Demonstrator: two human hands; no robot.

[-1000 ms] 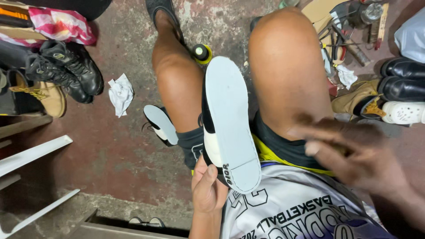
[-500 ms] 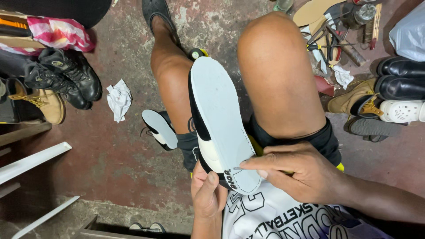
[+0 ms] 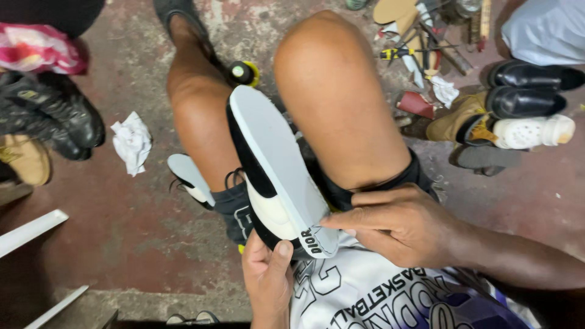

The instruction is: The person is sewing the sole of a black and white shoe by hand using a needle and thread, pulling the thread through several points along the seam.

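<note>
From the head camera, a black-and-white sneaker point(image 3: 274, 176) lies sole-up between the person's bare knees, its grey sole facing the camera. The left hand point(image 3: 268, 277) clasps the heel from below, thumb pressed on the sole's edge. The right hand point(image 3: 402, 222) pinches the heel end with its fingertips. A crumpled white paper point(image 3: 131, 141) lies on the floor, well apart.

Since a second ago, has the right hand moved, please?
Yes. The right hand has come in from the right knee's side onto the heel of the shoe, which the left hand holds.
</note>
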